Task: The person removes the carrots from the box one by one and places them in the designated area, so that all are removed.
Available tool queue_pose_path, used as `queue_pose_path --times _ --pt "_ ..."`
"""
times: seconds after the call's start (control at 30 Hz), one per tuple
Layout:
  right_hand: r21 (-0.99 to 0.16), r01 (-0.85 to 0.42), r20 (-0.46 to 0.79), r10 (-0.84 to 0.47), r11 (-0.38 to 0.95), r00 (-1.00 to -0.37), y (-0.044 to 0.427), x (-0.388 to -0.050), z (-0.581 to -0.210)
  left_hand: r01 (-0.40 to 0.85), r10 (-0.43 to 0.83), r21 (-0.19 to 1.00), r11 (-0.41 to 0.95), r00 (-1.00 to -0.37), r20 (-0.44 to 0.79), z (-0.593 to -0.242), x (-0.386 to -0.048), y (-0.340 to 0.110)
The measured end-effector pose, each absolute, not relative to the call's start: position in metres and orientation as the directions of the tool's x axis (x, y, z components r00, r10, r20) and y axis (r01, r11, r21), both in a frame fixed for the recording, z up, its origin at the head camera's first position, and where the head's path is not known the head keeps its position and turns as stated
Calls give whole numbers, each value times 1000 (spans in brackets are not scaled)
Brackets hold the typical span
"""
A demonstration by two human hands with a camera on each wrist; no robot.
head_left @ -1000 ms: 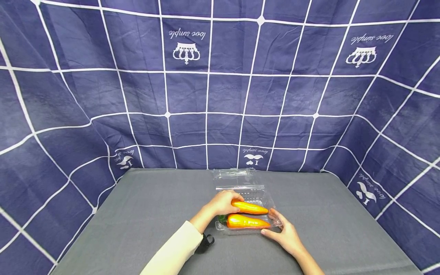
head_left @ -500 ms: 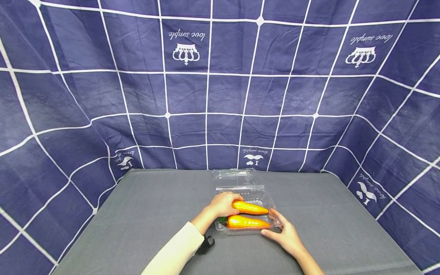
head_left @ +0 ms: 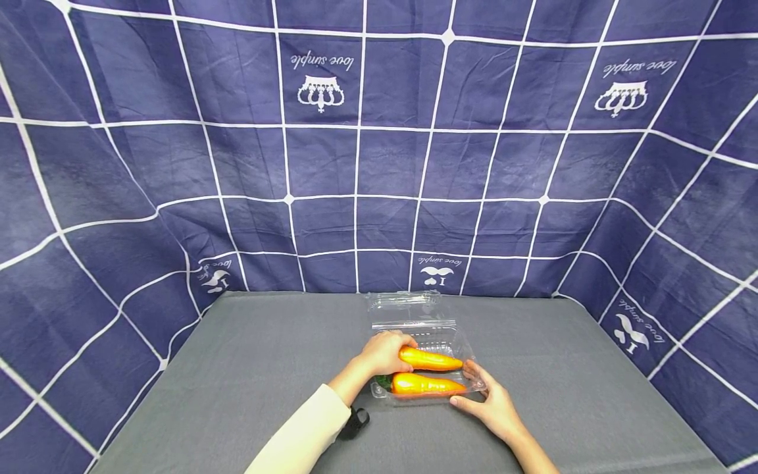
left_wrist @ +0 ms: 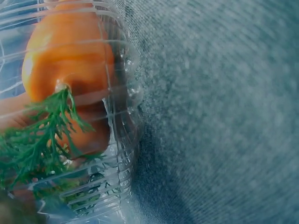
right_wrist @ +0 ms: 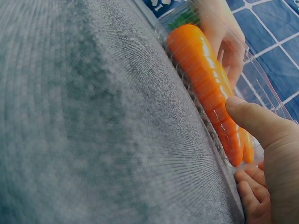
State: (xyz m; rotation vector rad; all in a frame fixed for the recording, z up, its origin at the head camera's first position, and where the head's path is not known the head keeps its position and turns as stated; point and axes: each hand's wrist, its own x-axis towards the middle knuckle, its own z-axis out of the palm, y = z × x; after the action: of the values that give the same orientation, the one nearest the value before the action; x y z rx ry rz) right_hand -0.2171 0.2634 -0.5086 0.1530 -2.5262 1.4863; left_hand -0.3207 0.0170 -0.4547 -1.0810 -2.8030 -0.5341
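Observation:
Two orange carrots lie side by side in a clear plastic clamshell container [head_left: 445, 334], whose lid [head_left: 414, 308] is folded back away from me. My left hand [head_left: 386, 352] grips the thick end of the far carrot [head_left: 433, 359], fingers over it and thumb on the near side. The near carrot [head_left: 426, 384] lies along the front wall, its green leafy top [left_wrist: 51, 126] showing through the plastic in the left wrist view. At the container's right front corner, my right hand [head_left: 491, 405] holds the container, with thumb [right_wrist: 252, 116] at the front and fingers at the end wall.
A grey cloth [head_left: 254, 368] covers the table. Behind and at both sides hangs a dark blue curtain [head_left: 391, 158] with white lines. A black band [head_left: 354, 421] sits under the left wrist, beside the cream sleeve [head_left: 308, 428].
Both carrots have shifted very slightly toward the front of the container, the left hand still on the far one. My right hand has kept its place.

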Motion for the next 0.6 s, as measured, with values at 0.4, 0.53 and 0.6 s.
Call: queue_pose_path --times 0.4,0.53,0.6 --pt "-848 -199 230 2 491 -973 264 -217 -507 668 584 468 578 -740 335 -457 -324 13" --pt "-846 -209 243 7 491 -970 264 -217 -509 662 541 552 507 -743 394 -460 -325 12" --pt "-844 -215 251 9 492 -968 263 -217 -509 650 511 599 468 -752 416 -460 -324 11"
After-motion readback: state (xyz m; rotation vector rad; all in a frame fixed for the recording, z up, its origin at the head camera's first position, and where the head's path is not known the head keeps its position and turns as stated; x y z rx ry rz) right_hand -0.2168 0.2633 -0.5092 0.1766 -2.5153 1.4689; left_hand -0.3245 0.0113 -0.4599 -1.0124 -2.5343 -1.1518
